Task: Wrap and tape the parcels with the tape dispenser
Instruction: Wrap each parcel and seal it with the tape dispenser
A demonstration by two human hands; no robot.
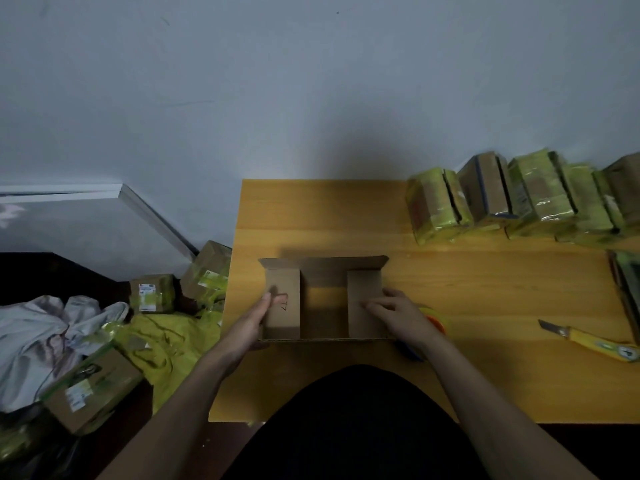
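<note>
A brown cardboard box sits on the wooden table right in front of me, its far long flap standing up and its two short side flaps folded inward. My left hand presses the left flap down, thumb on top and palm against the box's left side. My right hand lies with fingers spread flat on the right flap. A tape dispenser with an orange core and yellowish tape peeks out from behind my right hand; most of it is hidden.
A row of several yellow-taped parcels leans along the table's far right. A yellow utility knife lies at the right, blade out. Off the table's left edge, on the floor, are more parcels, yellow wrap and pale cloth.
</note>
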